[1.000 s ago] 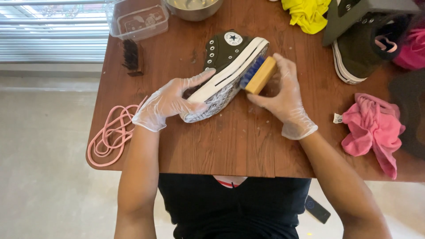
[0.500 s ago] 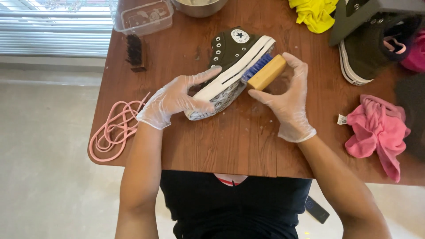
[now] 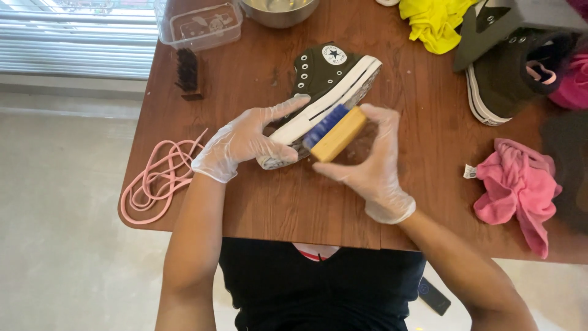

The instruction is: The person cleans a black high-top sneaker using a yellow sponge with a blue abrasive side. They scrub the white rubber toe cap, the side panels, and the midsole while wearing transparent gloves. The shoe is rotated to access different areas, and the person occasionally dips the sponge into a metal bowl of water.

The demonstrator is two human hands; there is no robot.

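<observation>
Only the head view here, looking straight down at a brown wood-grain table [image 3: 288,202].

The dark olive canvas high-top sneaker with a white rubber sole [image 3: 324,79] lies on its side around the middle of the table, toe end toward the near edge, ankle toward the far edge. The left hand [image 3: 245,142], in a clear thin glove, has its fingers closed around the toe end, thumb reaching up along the white sole strip, pinning it down. The right hand [image 3: 373,165], gloved too, grips a wooden block brush with blue bristles [image 3: 334,132], fingers wrapped over the back of the block, bristles pressed against the sole edge.

My guess on handling: the shoe's fairly light, the canvas upper is floppy and will cave if squeezed, while the rubber sole and toe cap are stiff, so those are the spots to grab. Could be slick through gloves if it's wet, can't tell from here.

Other stuff: a loose coil of pink shoelaces [image 3: 156,178] hangs over the left edge, a small dark bristle brush [image 3: 187,73] sits near the far left corner, next to a clear plastic container [image 3: 199,24] and a metal bowl [image 3: 278,11] at the far edge. A yellow cloth [image 3: 435,21] is farther right along that edge, then a second olive sneaker [image 3: 508,79] toward the far right corner, and a crumpled pink cloth [image 3: 517,190] by the right edge.
</observation>
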